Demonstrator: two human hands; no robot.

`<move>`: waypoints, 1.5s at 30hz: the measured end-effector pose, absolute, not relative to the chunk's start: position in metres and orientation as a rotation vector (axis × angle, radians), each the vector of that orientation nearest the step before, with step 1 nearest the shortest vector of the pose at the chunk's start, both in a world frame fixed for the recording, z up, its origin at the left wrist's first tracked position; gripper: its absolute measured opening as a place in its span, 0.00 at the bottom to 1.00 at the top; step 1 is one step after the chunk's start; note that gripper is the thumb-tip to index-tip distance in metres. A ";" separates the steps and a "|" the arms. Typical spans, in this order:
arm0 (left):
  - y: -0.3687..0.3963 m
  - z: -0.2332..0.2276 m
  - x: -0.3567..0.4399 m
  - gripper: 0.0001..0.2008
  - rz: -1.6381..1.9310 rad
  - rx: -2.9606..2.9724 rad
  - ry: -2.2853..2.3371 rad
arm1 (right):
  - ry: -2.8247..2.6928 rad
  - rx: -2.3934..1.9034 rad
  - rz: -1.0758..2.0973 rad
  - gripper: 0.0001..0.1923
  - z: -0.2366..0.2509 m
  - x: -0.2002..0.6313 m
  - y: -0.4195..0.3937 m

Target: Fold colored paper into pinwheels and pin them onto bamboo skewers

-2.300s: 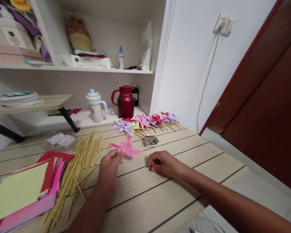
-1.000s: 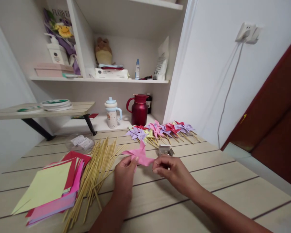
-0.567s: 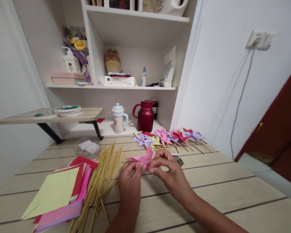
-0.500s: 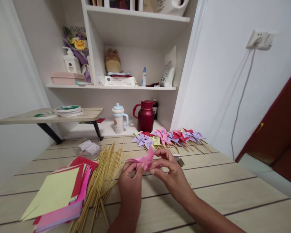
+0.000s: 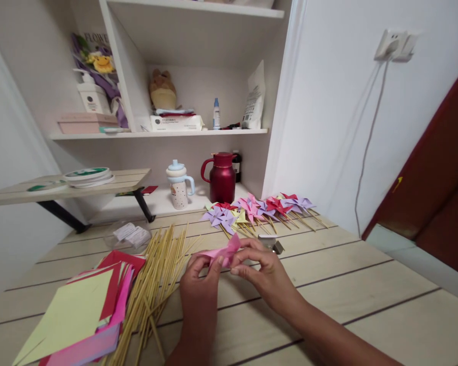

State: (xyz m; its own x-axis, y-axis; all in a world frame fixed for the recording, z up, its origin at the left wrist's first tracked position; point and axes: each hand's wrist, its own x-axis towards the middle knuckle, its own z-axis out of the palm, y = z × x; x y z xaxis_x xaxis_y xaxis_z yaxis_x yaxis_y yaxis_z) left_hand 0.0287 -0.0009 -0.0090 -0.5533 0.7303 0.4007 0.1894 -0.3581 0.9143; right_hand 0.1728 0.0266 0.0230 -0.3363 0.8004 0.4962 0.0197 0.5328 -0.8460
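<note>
Pink paper pinwheel is held just above the table, towards the middle of its near half, pinched between both hands: the left hand grasps its left side, the right hand closes fingertips on its centre and right side. It appears folded but carries no stick as far as can be seen. A row of finished pinwheels on sticks lies along the table's far edge. Loose bamboo sticks and a stack of coloured paper sheets remain near the left edge, so more appear outstanding. Legible writing: "FLOWE" on the bouquet wrapper on the shelf; other labels unreadable.
</note>
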 end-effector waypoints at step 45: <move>-0.013 0.002 0.039 0.10 1.761 0.964 1.277 | -1.716 -0.775 0.930 0.05 0.026 0.176 0.025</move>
